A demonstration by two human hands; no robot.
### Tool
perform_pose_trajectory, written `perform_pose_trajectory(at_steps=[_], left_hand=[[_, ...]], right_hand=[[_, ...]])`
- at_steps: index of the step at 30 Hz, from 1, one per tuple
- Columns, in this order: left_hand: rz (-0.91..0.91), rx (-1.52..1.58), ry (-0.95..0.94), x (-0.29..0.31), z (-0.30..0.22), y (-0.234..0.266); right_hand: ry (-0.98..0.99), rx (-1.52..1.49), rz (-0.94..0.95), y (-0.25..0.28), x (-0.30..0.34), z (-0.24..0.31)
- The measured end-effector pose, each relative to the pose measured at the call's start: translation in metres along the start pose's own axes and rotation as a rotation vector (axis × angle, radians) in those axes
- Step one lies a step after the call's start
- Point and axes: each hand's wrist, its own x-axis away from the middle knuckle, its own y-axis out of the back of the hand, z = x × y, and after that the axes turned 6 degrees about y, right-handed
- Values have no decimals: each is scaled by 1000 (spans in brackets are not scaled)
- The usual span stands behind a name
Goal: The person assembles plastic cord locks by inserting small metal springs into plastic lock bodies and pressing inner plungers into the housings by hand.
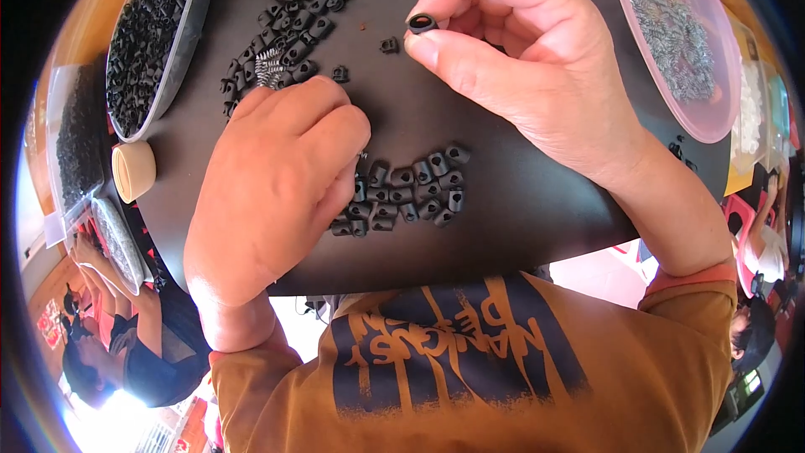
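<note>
Between thumb and forefinger, my right hand (537, 75) pinches a small black cord-lock piece (422, 23), its round opening showing. My left hand (272, 176) is lower and to the left, back up, with fingers curled in; its fingertips are hidden, so what they hold cannot be seen. Just beyond its knuckles lies a small bunch of metal springs (268, 70) on a spread of loose black cord-lock pieces (312, 2). A cluster of cord locks (402, 194) sits to the right of my left hand, nearer to me. Two small black pieces (389, 45) lie separately between my hands.
At the left table edge stands an oval tub (178, 67) full of small black parts, with a tan ring-shaped roll (134, 171) beside it. A pink tub (723, 75) of springs is at the right. Other people (142, 335) sit at both sides.
</note>
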Motion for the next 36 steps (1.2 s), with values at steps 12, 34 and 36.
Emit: perform_pose_trajectory(at_steps=[12,34,36], left_hand=[[-44,136,39,-2,6,2],[-161,640,129,3,-6,11],[-146,647,166,2,-8,11]], right_hand=[[48,26,26,-3,1,0],[-114,-22,157,-22,14,13],[-76,-26,141,-22,14,11]])
